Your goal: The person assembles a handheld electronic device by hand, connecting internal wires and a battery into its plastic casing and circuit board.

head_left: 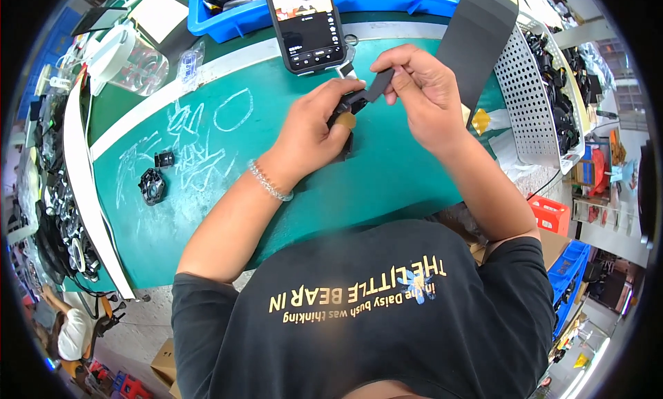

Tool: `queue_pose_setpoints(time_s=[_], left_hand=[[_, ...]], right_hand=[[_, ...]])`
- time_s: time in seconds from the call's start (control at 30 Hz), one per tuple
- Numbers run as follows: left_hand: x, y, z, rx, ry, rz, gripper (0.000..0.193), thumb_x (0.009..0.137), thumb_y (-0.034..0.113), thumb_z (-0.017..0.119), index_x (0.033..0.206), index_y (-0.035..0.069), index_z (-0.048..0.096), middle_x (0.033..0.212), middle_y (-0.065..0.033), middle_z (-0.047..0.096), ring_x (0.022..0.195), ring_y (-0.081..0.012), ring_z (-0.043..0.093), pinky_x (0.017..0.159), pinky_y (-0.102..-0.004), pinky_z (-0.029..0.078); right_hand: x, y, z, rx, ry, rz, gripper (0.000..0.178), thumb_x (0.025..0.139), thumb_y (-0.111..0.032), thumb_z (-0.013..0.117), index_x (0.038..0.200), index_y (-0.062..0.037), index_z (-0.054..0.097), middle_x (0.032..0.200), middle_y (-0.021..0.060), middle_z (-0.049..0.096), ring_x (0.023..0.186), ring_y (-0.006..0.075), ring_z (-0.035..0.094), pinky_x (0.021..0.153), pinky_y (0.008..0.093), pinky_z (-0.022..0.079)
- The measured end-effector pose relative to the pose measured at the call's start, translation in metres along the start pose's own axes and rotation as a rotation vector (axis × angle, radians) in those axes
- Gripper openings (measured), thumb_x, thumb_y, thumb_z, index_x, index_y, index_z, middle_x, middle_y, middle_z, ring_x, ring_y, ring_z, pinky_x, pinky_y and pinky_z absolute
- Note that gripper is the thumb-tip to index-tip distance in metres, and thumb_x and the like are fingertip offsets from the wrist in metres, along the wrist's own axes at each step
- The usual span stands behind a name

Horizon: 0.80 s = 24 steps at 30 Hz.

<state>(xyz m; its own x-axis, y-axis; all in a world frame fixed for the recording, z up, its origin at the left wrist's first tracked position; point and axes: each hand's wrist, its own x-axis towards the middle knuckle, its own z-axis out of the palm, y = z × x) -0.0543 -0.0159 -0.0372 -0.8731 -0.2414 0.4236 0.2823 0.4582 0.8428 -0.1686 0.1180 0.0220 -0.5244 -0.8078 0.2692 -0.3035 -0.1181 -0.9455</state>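
My left hand (pixel 307 130) is closed around a black plastic part (pixel 358 106), much of which its fingers hide. A tan cover sits on that hand's thumb. Pinched between the fingertips of my right hand (pixel 431 99) is a small dark flat piece (pixel 380 85), its lower end against or just above the black part. Whether the two touch I cannot tell. On the green mat (pixel 228 157) to the left lie a round black part (pixel 152 186) and a small black bracket-like piece (pixel 164 159).
A phone (pixel 304 43) stands upright beyond my hands, before a blue bin (pixel 235 19). To the right are a long black sheet (pixel 476 40) and a white perforated basket (pixel 528 116) of black parts. A clear jug (pixel 138 64) stands far left. Another person (pixel 74 333) is at lower left.
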Motion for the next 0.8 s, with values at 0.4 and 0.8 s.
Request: queue_pose_setpoints(time_s=[0.4, 0.8], left_hand=[[0.001, 0.0, -0.001, -0.043, 0.004, -0.031, 0.039, 0.074, -0.007, 0.052, 0.112, 0.0, 0.053, 0.096, -0.0172, 0.059, 0.079, -0.0324, 0.061, 0.069, -0.0356, 0.05], [0.003, -0.008, -0.003, -0.101, 0.017, 0.063, 0.045, 0.069, -0.01, 0.051, 0.113, 0.0, 0.053, 0.095, -0.0176, 0.057, 0.078, -0.034, 0.058, 0.069, -0.0356, 0.049]], right_hand=[[0.012, 0.016, 0.002, 0.187, 0.095, -0.129, 0.01, 0.088, 0.0, 0.056, 0.097, 0.0034, 0.058, 0.089, 0.0052, 0.058, 0.077, 0.0095, 0.055, 0.069, 0.0226, 0.044], [0.027, 0.037, -0.005, 0.18, 0.043, -0.107, 0.014, 0.084, 0.0, 0.06, 0.098, 0.0015, 0.063, 0.089, 0.0041, 0.059, 0.079, 0.0094, 0.052, 0.073, 0.0218, 0.043]])
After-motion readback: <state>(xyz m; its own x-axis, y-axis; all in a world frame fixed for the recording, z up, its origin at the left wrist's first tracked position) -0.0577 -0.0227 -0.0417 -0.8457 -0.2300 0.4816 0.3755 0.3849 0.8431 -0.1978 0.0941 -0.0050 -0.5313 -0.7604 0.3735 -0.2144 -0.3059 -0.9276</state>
